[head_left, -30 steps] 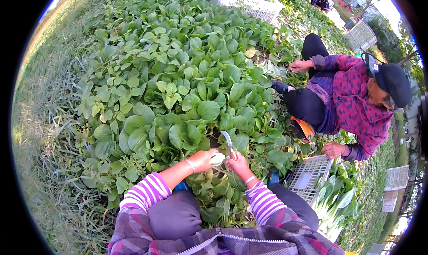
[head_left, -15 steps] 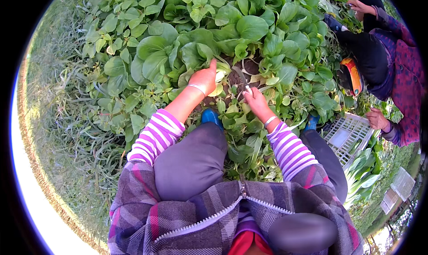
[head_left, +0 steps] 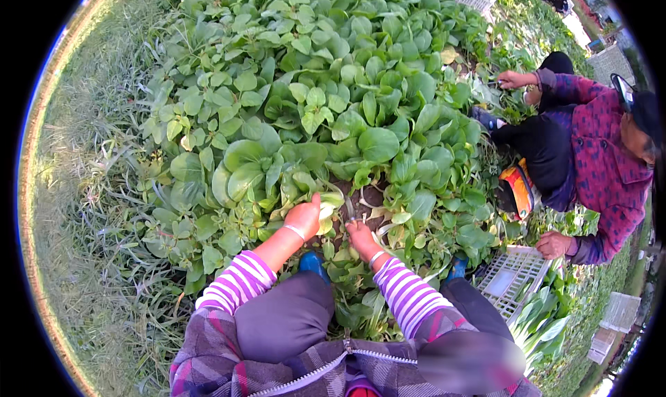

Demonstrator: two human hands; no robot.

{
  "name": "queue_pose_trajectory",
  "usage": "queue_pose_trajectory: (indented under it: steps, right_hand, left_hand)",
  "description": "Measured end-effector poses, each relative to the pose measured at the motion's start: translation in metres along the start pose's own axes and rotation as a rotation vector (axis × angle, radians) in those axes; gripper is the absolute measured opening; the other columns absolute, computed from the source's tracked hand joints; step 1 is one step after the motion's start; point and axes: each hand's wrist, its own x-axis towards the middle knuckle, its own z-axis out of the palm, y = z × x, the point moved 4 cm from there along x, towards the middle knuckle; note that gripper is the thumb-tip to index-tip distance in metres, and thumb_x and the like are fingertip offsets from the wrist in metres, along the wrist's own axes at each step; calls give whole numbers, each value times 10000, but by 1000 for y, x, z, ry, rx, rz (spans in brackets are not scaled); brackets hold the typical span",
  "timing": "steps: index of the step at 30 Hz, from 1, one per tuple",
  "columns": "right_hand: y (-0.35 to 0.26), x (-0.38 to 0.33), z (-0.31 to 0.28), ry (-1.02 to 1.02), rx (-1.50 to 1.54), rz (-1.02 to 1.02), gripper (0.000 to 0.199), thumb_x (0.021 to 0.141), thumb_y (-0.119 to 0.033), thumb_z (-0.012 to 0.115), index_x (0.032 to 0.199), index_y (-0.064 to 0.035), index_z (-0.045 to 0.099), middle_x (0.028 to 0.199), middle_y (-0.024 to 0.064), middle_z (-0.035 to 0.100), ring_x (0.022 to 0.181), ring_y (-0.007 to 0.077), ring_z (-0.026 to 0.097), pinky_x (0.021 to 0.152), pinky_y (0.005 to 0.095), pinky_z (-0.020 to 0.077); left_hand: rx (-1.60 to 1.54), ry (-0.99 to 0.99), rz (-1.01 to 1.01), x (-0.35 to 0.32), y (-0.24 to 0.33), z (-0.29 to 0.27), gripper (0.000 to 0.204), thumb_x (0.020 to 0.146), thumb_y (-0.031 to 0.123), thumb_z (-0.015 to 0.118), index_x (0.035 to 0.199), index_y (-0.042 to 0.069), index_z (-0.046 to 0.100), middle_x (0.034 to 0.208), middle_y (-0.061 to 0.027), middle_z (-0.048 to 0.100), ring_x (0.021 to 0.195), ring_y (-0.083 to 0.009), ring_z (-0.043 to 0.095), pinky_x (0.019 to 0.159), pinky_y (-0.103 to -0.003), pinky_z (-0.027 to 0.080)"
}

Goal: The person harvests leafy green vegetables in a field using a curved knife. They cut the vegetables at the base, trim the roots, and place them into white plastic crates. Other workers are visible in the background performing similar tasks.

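My left hand (head_left: 303, 218) is closed around the lower part of a leafy green plant that looks like bok choy (head_left: 331, 201). Its pale stem end points right, and its broad leaves lean away to the left. Just right of that stem end, my right hand (head_left: 362, 236) grips a small knife (head_left: 349, 207), the blade pointing away from me over bare soil. Whether the blade touches the stem, I cannot tell. Yellowed leaves lie around both hands.
Dense rows of greens (head_left: 374, 85) stretch ahead, with tall grass (head_left: 104, 209) on the left. A co-worker (head_left: 603, 168) crouches at the right, one hand by a white plastic crate (head_left: 510, 282). Picked greens (head_left: 544, 321) lie beside it. My blue shoes (head_left: 313, 265) stand among plants.
The view has tilted up, showing more of the field and co-worker. My right hand and the knife have come closer to my left hand, which keeps its hold on the bok choy.
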Motion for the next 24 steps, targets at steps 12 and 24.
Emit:
queue_pose_trajectory:
  steps: [12, 24]
  right_hand:
    - [-16, -10, 4, -128, 123, 174, 207, 914, -272, 440, 835, -81, 442, 634, 16, 419, 483, 120, 374, 428, 249, 346]
    - [-10, -6, 11, -135, 44, 150, 208, 912, -251, 460, 781, -92, 430, 585, 4, 390, 449, 127, 361, 386, 258, 307]
  left_hand:
    - [-4, -17, 39, -7, 6, 7, 419, 712, 35, 557, 1096, -71, 424, 779, -246, 620, 748, -383, 624, 648, -451, 495]
    - [-31, 18, 22, -10, 3, 12, 346, 718, 14, 514, 1044, -72, 439, 761, -259, 614, 739, -389, 621, 656, -459, 492]
